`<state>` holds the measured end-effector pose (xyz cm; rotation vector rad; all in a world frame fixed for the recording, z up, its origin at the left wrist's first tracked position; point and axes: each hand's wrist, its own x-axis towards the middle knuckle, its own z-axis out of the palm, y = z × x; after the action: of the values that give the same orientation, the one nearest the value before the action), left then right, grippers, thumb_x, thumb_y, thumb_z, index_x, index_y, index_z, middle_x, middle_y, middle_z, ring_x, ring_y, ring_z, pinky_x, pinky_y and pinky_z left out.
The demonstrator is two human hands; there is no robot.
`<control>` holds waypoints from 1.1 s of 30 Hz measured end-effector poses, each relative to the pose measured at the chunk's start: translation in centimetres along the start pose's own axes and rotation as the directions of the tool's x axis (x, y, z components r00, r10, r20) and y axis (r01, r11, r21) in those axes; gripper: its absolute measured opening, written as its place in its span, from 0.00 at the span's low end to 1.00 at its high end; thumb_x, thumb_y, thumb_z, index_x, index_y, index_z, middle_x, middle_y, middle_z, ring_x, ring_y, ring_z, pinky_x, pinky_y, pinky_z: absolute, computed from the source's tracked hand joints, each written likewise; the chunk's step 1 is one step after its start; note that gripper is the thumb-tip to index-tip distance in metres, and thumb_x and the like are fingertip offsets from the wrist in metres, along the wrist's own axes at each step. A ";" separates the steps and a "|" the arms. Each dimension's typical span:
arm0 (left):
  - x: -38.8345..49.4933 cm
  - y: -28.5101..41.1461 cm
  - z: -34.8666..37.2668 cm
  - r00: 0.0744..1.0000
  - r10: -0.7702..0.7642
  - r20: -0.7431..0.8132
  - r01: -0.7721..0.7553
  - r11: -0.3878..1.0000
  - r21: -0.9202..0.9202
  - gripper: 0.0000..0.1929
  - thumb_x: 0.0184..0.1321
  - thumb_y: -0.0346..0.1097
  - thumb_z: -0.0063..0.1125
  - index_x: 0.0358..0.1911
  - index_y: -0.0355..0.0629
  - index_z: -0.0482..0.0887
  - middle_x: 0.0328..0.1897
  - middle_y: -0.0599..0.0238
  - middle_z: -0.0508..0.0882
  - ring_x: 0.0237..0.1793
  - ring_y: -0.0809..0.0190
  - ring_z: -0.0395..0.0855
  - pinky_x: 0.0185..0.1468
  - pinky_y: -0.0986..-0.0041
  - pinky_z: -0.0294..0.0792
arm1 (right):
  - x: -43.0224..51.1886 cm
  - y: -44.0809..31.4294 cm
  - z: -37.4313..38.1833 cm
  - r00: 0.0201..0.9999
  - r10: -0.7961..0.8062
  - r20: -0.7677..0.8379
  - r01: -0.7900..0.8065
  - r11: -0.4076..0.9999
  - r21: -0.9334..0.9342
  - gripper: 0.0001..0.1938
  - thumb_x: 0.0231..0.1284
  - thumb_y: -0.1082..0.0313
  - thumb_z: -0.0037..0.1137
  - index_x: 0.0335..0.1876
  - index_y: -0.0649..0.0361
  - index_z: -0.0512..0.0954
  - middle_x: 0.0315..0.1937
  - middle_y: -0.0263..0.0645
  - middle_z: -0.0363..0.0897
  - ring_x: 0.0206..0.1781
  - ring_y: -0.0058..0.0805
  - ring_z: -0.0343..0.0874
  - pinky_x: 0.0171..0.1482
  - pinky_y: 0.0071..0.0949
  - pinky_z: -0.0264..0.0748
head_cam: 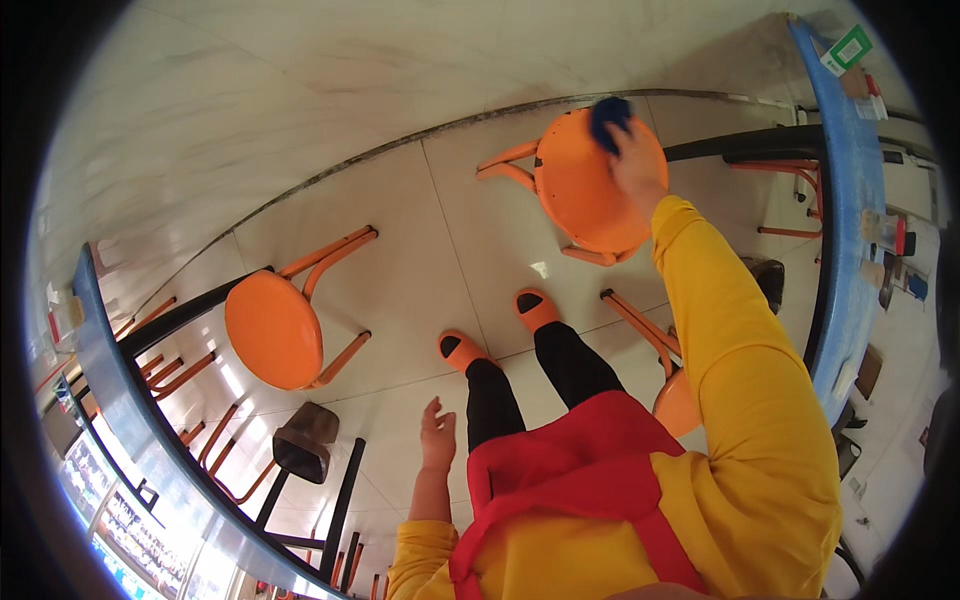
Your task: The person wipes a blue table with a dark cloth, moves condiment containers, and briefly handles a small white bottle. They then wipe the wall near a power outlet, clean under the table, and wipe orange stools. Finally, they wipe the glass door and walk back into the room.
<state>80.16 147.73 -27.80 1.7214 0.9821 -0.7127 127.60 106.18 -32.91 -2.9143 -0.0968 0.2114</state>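
Observation:
My right hand point(637, 161) presses a dark blue cloth point(610, 124) onto the seat of an orange round stool point(589, 195), near the seat's edge by the wall. The seat has small dark chips along its rim. Lower down, my left hand point(438, 435) hangs over the tiled floor with its fingers loosely bent and holds nothing. A second orange stool point(274, 330) stands to the left of my feet, and part of a third orange stool point(679, 401) shows beneath my right arm.
Blue-topped tables run along the left point(142, 412) and right point(859, 225). A brown bin point(306, 442) stands on the floor at the left table, and a dark bin point(766, 281) is by the right one. A pale wall point(337, 82) rises beyond the stools.

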 end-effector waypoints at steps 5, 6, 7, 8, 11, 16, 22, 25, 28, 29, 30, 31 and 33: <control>5.0 -1.0 -6.3 0.962 -0.060 -0.268 0.034 0.994 -0.099 0.29 0.71 0.34 0.59 0.74 0.43 0.66 0.72 0.54 0.74 0.60 0.59 0.81 0.59 0.65 0.76 | -7.5 2.4 0.3 0.947 0.322 0.003 -0.319 0.938 -0.138 0.34 0.60 0.65 0.63 0.75 0.50 0.69 0.75 0.58 0.62 0.74 0.61 0.62 0.77 0.51 0.60; 6.1 -0.9 -7.8 0.949 -0.098 -0.300 0.003 0.953 -0.301 0.30 0.73 0.37 0.58 0.75 0.43 0.65 0.71 0.54 0.74 0.61 0.58 0.80 0.60 0.63 0.77 | -9.7 1.5 0.6 0.958 0.284 0.029 -0.275 0.945 -0.174 0.34 0.60 0.66 0.63 0.75 0.51 0.69 0.74 0.59 0.62 0.74 0.62 0.62 0.76 0.52 0.59; 7.3 -0.7 -9.5 0.922 -0.205 -0.329 0.023 0.876 -0.482 0.30 0.74 0.39 0.57 0.76 0.43 0.63 0.71 0.55 0.74 0.62 0.57 0.79 0.61 0.62 0.77 | -11.4 0.2 1.0 0.976 0.211 0.054 -0.200 0.966 -0.165 0.34 0.59 0.67 0.64 0.74 0.52 0.69 0.74 0.59 0.61 0.74 0.62 0.61 0.76 0.53 0.59; 8.3 -0.5 -11.3 0.927 -0.221 -0.303 -0.022 0.773 -0.634 0.31 0.75 0.44 0.55 0.77 0.42 0.61 0.71 0.55 0.74 0.65 0.53 0.78 0.62 0.60 0.77 | -12.5 -1.6 1.8 0.984 0.145 0.099 -0.131 0.982 -0.136 0.34 0.58 0.69 0.64 0.73 0.54 0.69 0.75 0.60 0.60 0.74 0.63 0.61 0.76 0.54 0.59; 11.9 1.0 -15.6 0.931 -0.302 -0.204 -0.093 0.345 -0.934 0.36 0.74 0.56 0.56 0.74 0.36 0.63 0.71 0.49 0.72 0.68 0.48 0.74 0.67 0.56 0.75 | -12.0 -4.3 2.3 0.997 -0.002 0.075 0.003 1.000 -0.014 0.32 0.57 0.72 0.64 0.70 0.59 0.69 0.68 0.60 0.66 0.72 0.63 0.62 0.73 0.55 0.62; 16.6 4.8 -16.9 0.917 -0.325 -0.231 -0.307 -0.207 -0.929 0.29 0.79 0.48 0.49 0.74 0.37 0.60 0.75 0.52 0.69 0.72 0.44 0.71 0.75 0.47 0.67 | -9.2 -3.8 0.8 0.986 0.056 0.160 -0.040 0.994 -0.103 0.28 0.61 0.74 0.60 0.68 0.59 0.70 0.66 0.57 0.65 0.68 0.63 0.67 0.70 0.51 0.68; 14.3 4.7 -13.5 0.869 -0.337 -0.363 -0.441 -0.190 -0.877 0.25 0.80 0.37 0.47 0.76 0.49 0.58 0.76 0.56 0.69 0.69 0.47 0.75 0.72 0.48 0.73 | -9.0 -11.9 0.6 0.969 0.035 0.244 -0.110 0.947 0.302 0.29 0.58 0.73 0.60 0.69 0.64 0.72 0.65 0.56 0.73 0.67 0.50 0.74 0.68 0.40 0.71; 10.7 3.0 -11.0 0.890 -0.308 -0.336 -0.382 -0.101 -0.919 0.28 0.79 0.39 0.51 0.76 0.40 0.58 0.74 0.56 0.71 0.70 0.51 0.76 0.72 0.55 0.73 | -12.1 -22.6 2.9 0.928 -0.276 0.248 0.057 0.767 0.639 0.29 0.56 0.77 0.59 0.68 0.61 0.73 0.61 0.47 0.74 0.64 0.45 0.76 0.66 0.35 0.73; 8.1 1.4 -8.4 0.914 -0.300 -0.272 -0.309 -0.081 -0.948 0.23 0.79 0.38 0.50 0.71 0.38 0.64 0.69 0.55 0.77 0.65 0.51 0.80 0.70 0.55 0.75 | -15.5 -33.8 5.4 0.736 -0.668 0.113 0.402 0.565 0.721 0.30 0.53 0.78 0.61 0.66 0.57 0.75 0.60 0.47 0.72 0.65 0.46 0.74 0.67 0.36 0.72; 7.6 0.9 -7.7 0.918 -0.282 -0.279 -0.306 -0.053 -0.951 0.21 0.79 0.38 0.51 0.69 0.37 0.66 0.67 0.54 0.78 0.64 0.51 0.81 0.69 0.56 0.75 | -16.4 -37.2 6.5 0.678 -0.732 0.068 0.506 0.532 0.678 0.30 0.54 0.76 0.64 0.66 0.56 0.75 0.62 0.49 0.72 0.67 0.51 0.73 0.69 0.38 0.71; 7.4 0.4 -7.1 0.921 -0.279 -0.270 -0.288 -0.024 -0.957 0.20 0.79 0.39 0.51 0.66 0.36 0.68 0.65 0.54 0.80 0.63 0.52 0.82 0.69 0.57 0.75 | -17.1 -40.8 7.9 0.650 -0.759 0.045 0.536 0.500 0.680 0.30 0.54 0.73 0.67 0.66 0.56 0.75 0.65 0.52 0.71 0.69 0.55 0.70 0.71 0.42 0.70; 7.4 0.1 -6.7 0.923 -0.317 -0.220 -0.234 -0.008 -0.972 0.19 0.79 0.39 0.51 0.64 0.35 0.70 0.63 0.54 0.81 0.62 0.52 0.83 0.69 0.58 0.76 | -17.6 -43.7 9.0 0.631 -0.775 0.027 0.596 0.507 0.622 0.30 0.55 0.74 0.66 0.68 0.56 0.74 0.68 0.52 0.69 0.70 0.54 0.70 0.71 0.41 0.69; 8.1 -0.5 -6.4 0.918 -0.281 -0.279 -0.281 0.035 -0.959 0.16 0.78 0.38 0.52 0.61 0.35 0.71 0.61 0.55 0.82 0.60 0.54 0.84 0.67 0.58 0.77 | -19.0 -49.0 11.5 0.574 -0.815 0.082 0.713 0.546 0.440 0.33 0.53 0.72 0.66 0.69 0.55 0.74 0.75 0.53 0.65 0.74 0.57 0.65 0.75 0.47 0.62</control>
<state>83.90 156.19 -32.53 0.4493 1.2752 0.4846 104.73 154.79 -30.66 -2.1623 -1.2373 0.4215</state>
